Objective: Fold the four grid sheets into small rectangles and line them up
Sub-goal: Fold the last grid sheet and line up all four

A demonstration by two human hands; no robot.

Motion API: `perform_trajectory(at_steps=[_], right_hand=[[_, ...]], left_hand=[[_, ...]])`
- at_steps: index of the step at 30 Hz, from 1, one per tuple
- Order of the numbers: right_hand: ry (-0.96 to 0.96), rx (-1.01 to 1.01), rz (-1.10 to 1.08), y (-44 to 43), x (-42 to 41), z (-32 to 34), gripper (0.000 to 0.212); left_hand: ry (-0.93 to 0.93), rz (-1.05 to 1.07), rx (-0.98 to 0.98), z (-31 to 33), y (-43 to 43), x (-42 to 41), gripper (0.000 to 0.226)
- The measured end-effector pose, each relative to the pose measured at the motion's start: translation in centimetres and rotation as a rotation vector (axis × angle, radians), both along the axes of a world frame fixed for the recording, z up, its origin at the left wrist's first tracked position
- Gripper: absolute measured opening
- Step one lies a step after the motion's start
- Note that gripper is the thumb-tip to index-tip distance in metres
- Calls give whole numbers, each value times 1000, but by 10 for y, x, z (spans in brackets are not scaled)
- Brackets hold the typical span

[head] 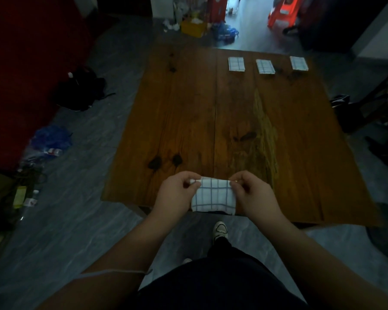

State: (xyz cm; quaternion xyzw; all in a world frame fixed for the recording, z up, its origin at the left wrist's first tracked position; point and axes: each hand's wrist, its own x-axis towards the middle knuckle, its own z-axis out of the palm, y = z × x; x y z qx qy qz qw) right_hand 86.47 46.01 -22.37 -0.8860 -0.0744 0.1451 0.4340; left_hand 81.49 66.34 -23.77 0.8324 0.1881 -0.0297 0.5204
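Table path: nothing lies on the wooden table (211, 108) between your hands and the far row, just dark knots and a pale worn streak in the boards.

Around the table, all on the floor:
- left: one black bag (81, 90), and nearer you one blue plastic bag (51, 138)
- near left: one yellow-green packet (20, 196) among small clutter too dark to name
- far: one yellow box (193, 27), one blue bundle (225, 33), one red toy car (285, 12)
- under the near edge: one light shoe (220, 229), yours

Count of grid sheets: four.
- Three are folded into small rectangles and lie in a row along the far right edge: left one (236, 64), middle one (265, 66), right one (299, 63). They are apart from each other, and the middle one is slightly skewed.
- The fourth grid sheet (213, 198) is at the near edge of the table, partly folded and wider than the other three. Its near edge reaches the table edge. I cannot tell whether it lies flat or is lifted.

Hands: two, both on the fourth sheet.
- Your left hand (177, 193) pinches its far left corner between thumb and fingers.
- Your right hand (253, 193) pinches its far right corner the same way.
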Motion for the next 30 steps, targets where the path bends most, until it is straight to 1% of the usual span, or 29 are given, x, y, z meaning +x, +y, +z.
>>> perform_trajectory(at_steps=[2, 4, 6, 8, 10, 12, 14, 16, 19, 22, 24, 27, 30], right_hand=[[-114, -75, 35, 1, -3, -2, 15], [-225, -145, 62, 2, -5, -1, 9], [-242, -125, 70, 2, -8, 3, 8], [-160, -39, 72, 2, -16, 11, 11], [-102, -9, 106, 3, -21, 19, 14], [-111, 3, 138, 5, -25, 26, 14], [-119, 68, 112, 7, -26, 34, 16], [-92, 148, 48, 8, -28, 41, 15], [-108, 133, 15, 4, -28, 48, 16], [-113, 114, 76, -4, -27, 58, 19], [-153, 105, 136, -7, -25, 68, 18], [-216, 108, 171, -9, -19, 84, 17], [-249, 110, 235, -13, -12, 96, 16]], left_hand=[[-24, -29, 120, 1, 4, -4, 10], [-18, -69, 240, 5, 6, -8, 7], [-29, -115, 271, 10, 8, -11, 4], [-39, -189, 218, 18, 10, -12, 5], [11, -313, 125, 32, 8, -13, 11], [38, -419, 82, 46, 4, -12, 15], [14, -465, 100, 58, -3, -11, 14], [-20, -436, 97, 65, -8, -10, 13], [-31, -357, -1, 72, -12, -12, 12], [-37, -318, -42, 82, -16, -14, 11], [-48, -319, -47, 89, -19, -13, 11], [-54, -333, -91, 103, -24, -10, 14], [-135, -343, -59, 116, -33, -3, 15]])
